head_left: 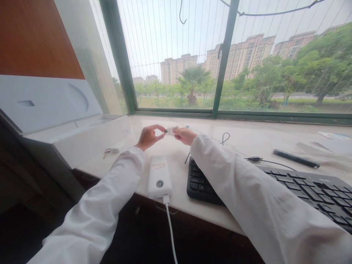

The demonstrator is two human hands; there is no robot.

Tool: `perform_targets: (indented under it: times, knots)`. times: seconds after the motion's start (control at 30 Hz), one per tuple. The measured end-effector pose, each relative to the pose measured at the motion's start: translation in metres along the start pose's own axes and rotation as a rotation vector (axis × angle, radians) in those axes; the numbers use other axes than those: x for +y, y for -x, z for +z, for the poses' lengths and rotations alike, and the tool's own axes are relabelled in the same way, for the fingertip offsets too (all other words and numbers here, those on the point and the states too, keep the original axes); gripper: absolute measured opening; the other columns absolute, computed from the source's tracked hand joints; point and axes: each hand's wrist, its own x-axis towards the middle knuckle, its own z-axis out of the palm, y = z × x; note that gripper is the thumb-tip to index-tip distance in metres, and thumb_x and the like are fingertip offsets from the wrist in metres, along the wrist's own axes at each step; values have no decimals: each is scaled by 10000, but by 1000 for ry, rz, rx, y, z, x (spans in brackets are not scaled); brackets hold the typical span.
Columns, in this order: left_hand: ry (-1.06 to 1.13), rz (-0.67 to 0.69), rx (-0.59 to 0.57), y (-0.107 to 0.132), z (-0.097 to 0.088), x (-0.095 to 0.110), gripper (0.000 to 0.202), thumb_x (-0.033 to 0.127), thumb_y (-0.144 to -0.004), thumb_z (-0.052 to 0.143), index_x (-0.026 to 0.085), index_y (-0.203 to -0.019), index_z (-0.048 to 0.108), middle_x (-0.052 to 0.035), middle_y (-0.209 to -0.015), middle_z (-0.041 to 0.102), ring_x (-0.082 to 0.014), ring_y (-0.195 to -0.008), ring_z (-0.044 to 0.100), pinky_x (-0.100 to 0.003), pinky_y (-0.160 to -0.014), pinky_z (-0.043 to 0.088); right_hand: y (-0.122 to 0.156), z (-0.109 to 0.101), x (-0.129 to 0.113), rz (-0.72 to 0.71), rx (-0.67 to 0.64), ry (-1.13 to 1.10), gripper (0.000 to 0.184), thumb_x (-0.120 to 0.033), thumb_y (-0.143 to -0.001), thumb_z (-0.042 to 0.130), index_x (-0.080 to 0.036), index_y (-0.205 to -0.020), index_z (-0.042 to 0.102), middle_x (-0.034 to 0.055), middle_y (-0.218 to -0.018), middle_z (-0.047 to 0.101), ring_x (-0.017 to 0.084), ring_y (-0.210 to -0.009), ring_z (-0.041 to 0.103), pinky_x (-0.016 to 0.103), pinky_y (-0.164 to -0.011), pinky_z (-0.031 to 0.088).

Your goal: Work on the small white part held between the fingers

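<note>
the left hand (148, 137) and the right hand (184, 136) meet just above a pale stone sill (247, 136), holding a small translucent piece (171, 131) between them. the piece is too small to identify, though a dark tip shows at its left end. the left hand pinches that end in a narrow grip between thumb and fingertips, while the right hand closes just as narrowly on the other end. the piece lies roughly level in the short gap between the hands.

just below the left hand, a white power bank (159, 176) lies on the sill, with a white cable (171, 231) running from its near end down past the edge. below and to the right of the grip, the white right sleeve (247, 190) lies across a black keyboard (310, 194). farther right, a black pen-like object (295, 158) lies on the sill beyond a short black cable (254, 158). left of the grip stands an open white box (90, 141), its lid (52, 104) raised, with a small pale item (110, 151) beside it. beyond the hands, a green window frame (225, 55) looks out on trees and tall apartment blocks.
</note>
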Motion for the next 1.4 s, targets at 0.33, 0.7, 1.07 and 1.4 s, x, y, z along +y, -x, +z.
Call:
perform_targets:
  times: [0.33, 0.7, 1.07, 1.4]
  knots:
    - [31, 8, -1, 1, 0, 6, 177, 327, -779, 678, 198, -895, 711, -16, -961, 746, -47, -441, 379, -214, -436, 332, 2, 1, 2, -20, -5, -10, 33, -123, -818, 673, -141, -797, 656, 74, -955, 693, 111, -815, 627, 203, -717, 507]
    - [-14, 24, -11, 0, 1, 0, 177, 343, -797, 675, 217, -920, 694, 23, -943, 737, -46, -450, 371, -220, -474, 356, 6, 4, -3, -139, -9, 120, 86, -168, -734, 744, -113, -794, 719, 85, -875, 725, 154, -853, 647, 251, -777, 501]
    - [-116, 37, -50, -1, 5, -7, 185, 357, -822, 671, 236, -950, 728, 15, -874, 733, -117, -660, 587, -223, -568, 405, 3, 10, -3, -146, -69, 93, 313, -348, -914, 599, -91, -778, 716, 137, -901, 736, 168, -846, 664, 286, -826, 536]
    - [-187, 60, -4, -1, 6, -8, 107, 304, -800, 718, 247, -890, 709, 37, -958, 731, -116, -661, 581, -249, -623, 432, 10, 8, -1, -159, -177, -11, 193, -229, -883, 638, -69, -856, 743, 125, -951, 727, 165, -927, 658, 287, -939, 504]
